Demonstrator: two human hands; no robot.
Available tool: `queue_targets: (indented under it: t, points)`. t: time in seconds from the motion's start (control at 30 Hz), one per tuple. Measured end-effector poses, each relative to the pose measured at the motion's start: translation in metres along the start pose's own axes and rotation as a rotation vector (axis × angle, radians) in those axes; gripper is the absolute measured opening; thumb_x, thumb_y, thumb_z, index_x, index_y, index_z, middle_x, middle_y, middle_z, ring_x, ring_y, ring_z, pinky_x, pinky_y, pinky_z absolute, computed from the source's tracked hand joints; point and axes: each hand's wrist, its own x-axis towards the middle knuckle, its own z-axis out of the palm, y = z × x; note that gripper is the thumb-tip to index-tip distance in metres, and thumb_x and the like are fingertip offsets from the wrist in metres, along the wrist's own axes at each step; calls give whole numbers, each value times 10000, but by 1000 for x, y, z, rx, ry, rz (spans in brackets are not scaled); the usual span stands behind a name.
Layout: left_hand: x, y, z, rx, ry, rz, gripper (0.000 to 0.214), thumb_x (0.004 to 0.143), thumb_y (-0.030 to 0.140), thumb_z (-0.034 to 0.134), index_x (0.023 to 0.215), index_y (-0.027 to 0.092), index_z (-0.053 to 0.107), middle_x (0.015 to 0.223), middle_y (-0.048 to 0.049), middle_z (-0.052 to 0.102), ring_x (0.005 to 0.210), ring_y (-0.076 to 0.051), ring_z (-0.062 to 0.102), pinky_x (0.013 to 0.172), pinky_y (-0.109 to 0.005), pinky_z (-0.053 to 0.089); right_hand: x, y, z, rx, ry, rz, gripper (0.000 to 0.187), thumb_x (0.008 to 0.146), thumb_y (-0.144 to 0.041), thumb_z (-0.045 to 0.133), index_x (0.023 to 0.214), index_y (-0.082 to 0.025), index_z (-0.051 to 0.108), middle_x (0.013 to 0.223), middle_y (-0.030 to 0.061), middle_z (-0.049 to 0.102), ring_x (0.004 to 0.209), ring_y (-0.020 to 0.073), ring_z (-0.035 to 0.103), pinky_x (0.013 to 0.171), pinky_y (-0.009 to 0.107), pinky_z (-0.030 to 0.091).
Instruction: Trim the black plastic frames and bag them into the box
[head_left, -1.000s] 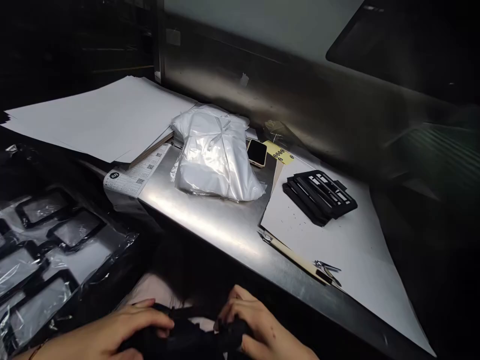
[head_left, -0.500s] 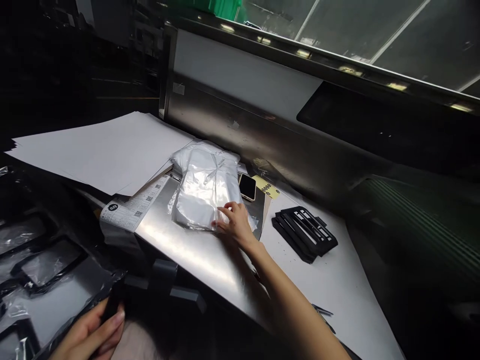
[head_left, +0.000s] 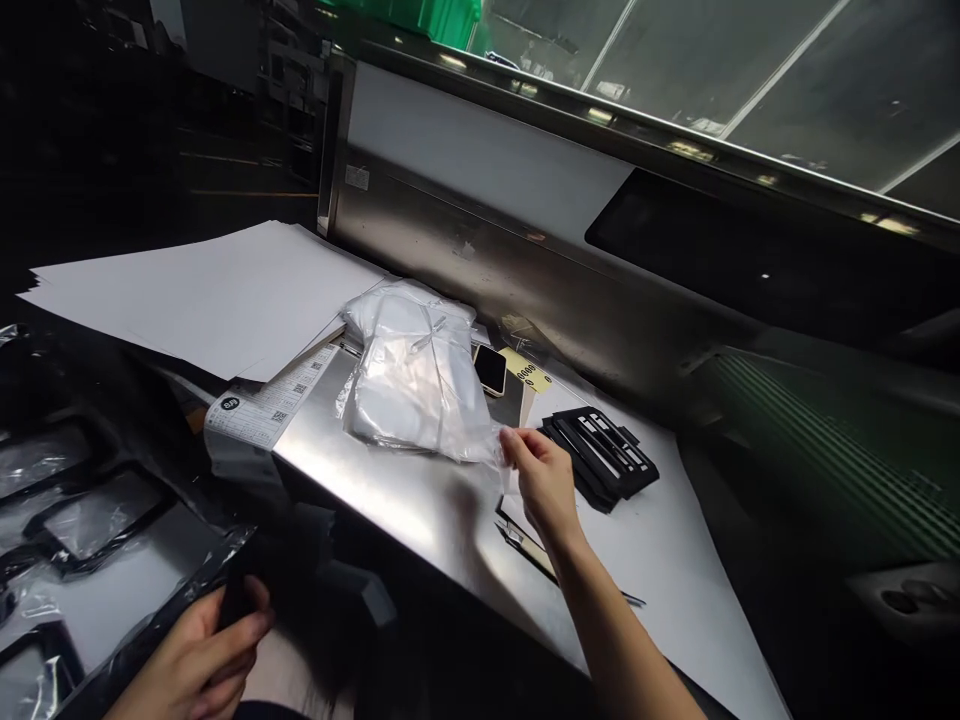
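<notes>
My right hand (head_left: 541,480) pinches a thin clear plastic bag (head_left: 495,452) at the near right corner of a stack of clear plastic bags (head_left: 412,380) lying on the steel table (head_left: 390,500). My left hand (head_left: 196,658) is at the bottom left, below the table edge, closed on a dark black part (head_left: 238,600). The part is mostly lost in shadow.
Large white sheets (head_left: 202,290) lie at the left. A label sheet with codes (head_left: 262,405) overhangs the table edge. A phone (head_left: 490,369), a yellow note (head_left: 526,374) and a black tray of parts (head_left: 604,455) sit right of the bags. Wrapped black frames (head_left: 82,520) lie at the left.
My right hand left my lap, reached the bag stack, then drew back to the right with one thin bag pinched. My left hand stayed low on the black part. The view tilted up.
</notes>
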Motion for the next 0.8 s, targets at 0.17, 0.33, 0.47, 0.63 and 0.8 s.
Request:
queue_targets:
  t: [0.17, 0.33, 0.47, 0.63, 0.8]
  points:
    - [-11, -5, 34, -13, -164, -32, 485, 535, 568, 674, 781, 171, 542, 664, 40, 547, 336, 44, 180, 350, -157, 139, -109, -29, 23, 206, -242, 145, 324, 835, -404, 476, 666, -135, 541, 526, -65, 490, 464, 63, 484, 463, 212, 412]
    - [-27, -13, 46, 73, -228, -64, 449, 527, 475, 729, 753, 139, 536, 578, 46, 509, 347, 24, 227, 353, -166, 173, -175, -41, 60, 327, -392, 215, 219, 742, -359, 593, 642, -165, 591, 578, -27, 558, 547, 103, 517, 528, 242, 406]
    - [-38, -17, 37, 142, -189, -78, 287, 662, 363, 669, 690, 146, 483, 569, 63, 480, 342, 26, 226, 356, -164, 186, -191, -41, 71, 503, -515, 281, 173, 741, -331, 609, 733, -158, 615, 656, -19, 600, 612, 113, 552, 584, 260, 440]
    - [-40, -19, 20, 166, -187, -77, 350, 635, 355, 690, 622, 175, 389, 486, 113, 360, 353, 15, 187, 360, -164, 160, -196, -19, 77, 793, -460, 411, 220, 797, -357, 550, 815, -138, 569, 717, -19, 585, 621, 97, 563, 602, 280, 478]
    - [-33, -12, -13, 218, -140, -28, 264, 731, 307, 608, 627, 165, 411, 515, 107, 356, 371, 12, 176, 386, -169, 159, -189, 7, 63, 997, -270, 540, 283, 839, -411, 460, 815, -141, 541, 705, -21, 543, 598, 87, 530, 574, 267, 458]
